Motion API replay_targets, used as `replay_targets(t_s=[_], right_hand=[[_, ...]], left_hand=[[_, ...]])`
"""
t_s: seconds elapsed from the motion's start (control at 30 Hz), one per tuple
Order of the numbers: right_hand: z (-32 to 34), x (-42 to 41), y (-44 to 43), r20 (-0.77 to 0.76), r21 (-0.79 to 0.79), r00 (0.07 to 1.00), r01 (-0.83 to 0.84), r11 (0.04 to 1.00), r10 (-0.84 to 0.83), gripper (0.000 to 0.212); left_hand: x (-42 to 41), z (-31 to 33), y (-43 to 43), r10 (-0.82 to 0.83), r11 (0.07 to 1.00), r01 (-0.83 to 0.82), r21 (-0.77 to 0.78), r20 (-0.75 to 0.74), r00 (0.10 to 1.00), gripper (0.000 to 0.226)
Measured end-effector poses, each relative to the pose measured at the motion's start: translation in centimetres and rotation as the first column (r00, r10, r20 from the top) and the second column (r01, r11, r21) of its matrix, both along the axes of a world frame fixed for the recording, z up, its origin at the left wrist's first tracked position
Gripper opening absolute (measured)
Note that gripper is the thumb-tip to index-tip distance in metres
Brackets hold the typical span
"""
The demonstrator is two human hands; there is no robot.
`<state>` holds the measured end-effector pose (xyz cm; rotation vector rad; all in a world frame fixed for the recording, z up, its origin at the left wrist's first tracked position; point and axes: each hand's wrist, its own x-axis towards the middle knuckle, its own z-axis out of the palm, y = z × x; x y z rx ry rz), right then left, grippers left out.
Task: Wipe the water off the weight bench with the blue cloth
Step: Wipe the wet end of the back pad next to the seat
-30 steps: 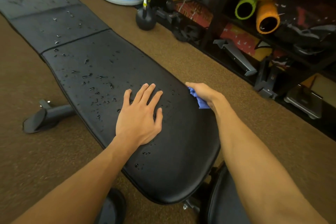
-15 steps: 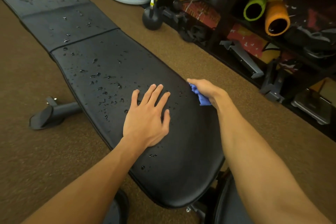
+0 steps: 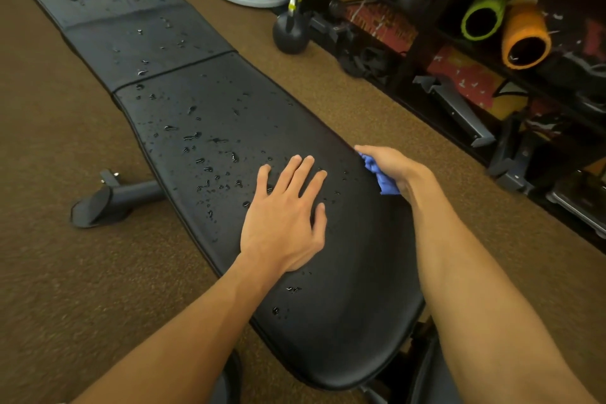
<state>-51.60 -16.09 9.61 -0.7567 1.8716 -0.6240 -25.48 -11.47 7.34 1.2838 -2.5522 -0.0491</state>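
The left hand (image 3: 283, 223) is lying flat, fingers straight, on the wet black surface (image 3: 210, 115) near its near end. The right hand (image 3: 390, 167) is gripping the bunched blue cloth (image 3: 380, 175) at the surface's right edge.

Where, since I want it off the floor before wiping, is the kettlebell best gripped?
By the handle looping over the top of the kettlebell, reaching from above on its open side: it stands upright, the ball is round and smooth, and the rack crowds its far side.
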Motion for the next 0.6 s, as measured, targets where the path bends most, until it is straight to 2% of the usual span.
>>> replay_targets(t_s=[0.07, 0.2, 0.37, 0.43, 0.5, 0.57, 0.6], right_hand=[[1.7, 1.8, -1.6, -0.046, -0.049, 0.998, -0.037, 0.998, 0.034, 0.046], [3.2, 4.1, -2.7, 0.013, -0.182, 0.996, -0.090, 0.979, 0.093, 0.047], [2.0, 1.5, 0.0, 0.002, -0.124, 0.997, -0.080, 0.989, 0.081, 0.062], [1.6, 0.5, 2.5, -0.014, -0.111, 0.998, -0.059, 0.992, 0.057, 0.059], [1.0, 0.5, 4.9, -0.112, -0.182, 0.993, -0.041, 0.982, 0.021, 0.042], [-0.1, 1.0, 6.8, -0.360, -0.290, 0.933, -0.084, 0.953, -0.027, 0.023], [-0.6, 1.6, 7.8, -0.498, -0.303, 0.867, -0.146, 0.942, -0.026, 0.029]], left_hand=[[0.0, 0.0, 0.0, 0.000, 1.000, 0.000, 0.002, 0.000, 1.000, 0.061], [-0.1, -0.1, -0.3, 0.000, 1.000, 0.000, 0.003, 0.002, 1.000, 0.061], [-0.1, -0.2, -0.2, -0.005, 1.000, 0.005, 0.000, -0.015, 1.000, 0.061], [-0.1, -0.3, -0.3, -0.007, 1.000, 0.007, 0.000, -0.021, 1.000, 0.061], [-0.1, -0.4, -0.3, -0.007, 1.000, 0.007, 0.001, -0.029, 1.000, 0.061], [0.0, -0.4, -0.3, -0.008, 1.000, 0.008, 0.001, -0.028, 1.000, 0.060], [-0.1, -0.4, -0.3, -0.008, 1.000, 0.008, -0.002, -0.024, 1.000, 0.060]])
